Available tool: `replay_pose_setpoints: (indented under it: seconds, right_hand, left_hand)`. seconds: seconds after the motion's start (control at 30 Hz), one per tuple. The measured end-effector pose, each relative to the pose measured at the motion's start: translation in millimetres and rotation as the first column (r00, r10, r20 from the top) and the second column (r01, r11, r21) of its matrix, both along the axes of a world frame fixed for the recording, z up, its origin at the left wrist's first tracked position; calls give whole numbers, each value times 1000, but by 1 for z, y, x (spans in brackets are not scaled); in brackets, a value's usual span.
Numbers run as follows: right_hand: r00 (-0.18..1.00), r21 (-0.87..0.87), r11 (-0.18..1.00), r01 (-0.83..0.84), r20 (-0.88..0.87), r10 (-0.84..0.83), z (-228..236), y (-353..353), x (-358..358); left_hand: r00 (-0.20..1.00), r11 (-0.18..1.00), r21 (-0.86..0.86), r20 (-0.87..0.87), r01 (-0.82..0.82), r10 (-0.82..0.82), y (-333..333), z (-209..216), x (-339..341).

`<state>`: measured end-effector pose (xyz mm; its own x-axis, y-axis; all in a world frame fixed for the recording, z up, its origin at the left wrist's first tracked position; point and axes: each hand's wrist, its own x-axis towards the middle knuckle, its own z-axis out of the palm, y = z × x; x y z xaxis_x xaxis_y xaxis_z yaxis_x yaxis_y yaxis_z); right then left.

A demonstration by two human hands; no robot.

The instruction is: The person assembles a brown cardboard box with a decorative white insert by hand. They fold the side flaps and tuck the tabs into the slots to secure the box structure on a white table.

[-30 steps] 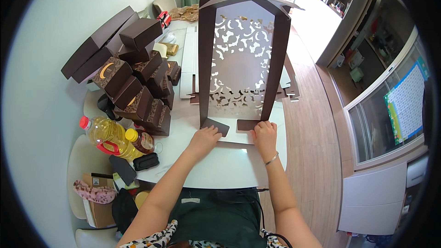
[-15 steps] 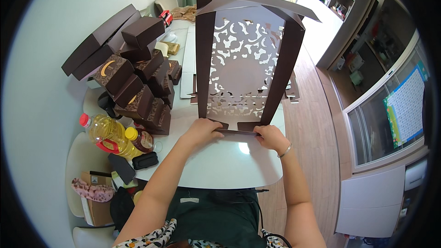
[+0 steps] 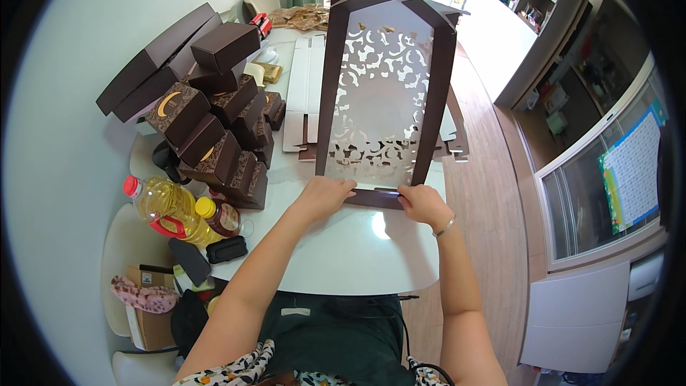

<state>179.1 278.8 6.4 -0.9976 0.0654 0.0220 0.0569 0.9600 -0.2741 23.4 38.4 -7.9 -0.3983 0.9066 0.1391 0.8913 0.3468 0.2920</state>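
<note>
A large dark brown cardboard box (image 3: 386,96) stands on end in front of me. Its inner face is pale, with a scrolling cut-out pattern through the back panel. My left hand (image 3: 325,197) grips the left part of its lower near edge, fingers closed over the cardboard. At the right part of that same edge, my right hand (image 3: 426,207) pinches the flap between thumb and fingers. Loose flaps stick out at the top of the box.
Stacked brown boxes (image 3: 179,111) crowd the table's left side. Nearer are an oil bottle (image 3: 168,207), a yellow-capped jar (image 3: 220,216) and a black case (image 3: 226,249). Flat cardboard (image 3: 304,89) lies behind the box on the white table (image 3: 343,261).
The box has shifted right, and its upper flaps have swung in toward the opening. The lower front flap has folded up at my hands, which still hold that edge.
</note>
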Motion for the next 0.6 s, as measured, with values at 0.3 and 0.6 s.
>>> replay_pose_setpoints:
  seconds: [0.3, 0.6]
  right_hand:
    - [1000, -48, 999, 24, -2, -24, 5, 17, -25]
    - [999, -323, 946, 37, 24, -31, 11, 35, -43]
  left_hand:
    - [999, 997, -75, 45, -2, 5, 25, 15, -37]
    - [950, 982, -167, 309, 88, -33, 53, 19, -80]
